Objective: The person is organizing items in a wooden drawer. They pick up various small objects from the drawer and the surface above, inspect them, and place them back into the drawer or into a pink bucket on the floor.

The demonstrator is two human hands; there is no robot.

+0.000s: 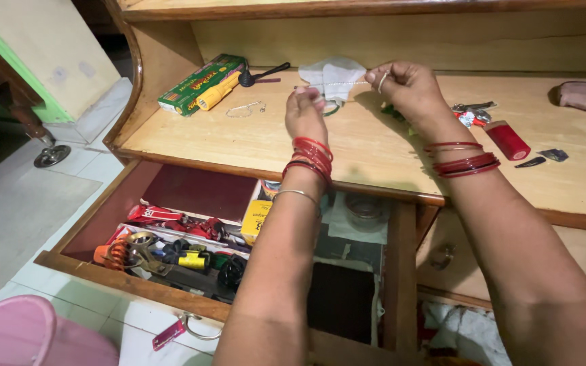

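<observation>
In the head view, a thin silvery beaded chain (pixel 344 83) is held stretched above the pale wooden shelf (pixel 252 142), pinched at one end by the closed fingertips of the left hand (pixel 305 112) and at the other by the right hand (pixel 401 85). A crumpled white cloth (pixel 334 71) lies just behind it. Below, a wooden drawer (pixel 130 281) stands open.

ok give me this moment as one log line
left hand pinches thin chain | right hand pinches other end | chain taut over wooden shelf | drawer below open
</observation>
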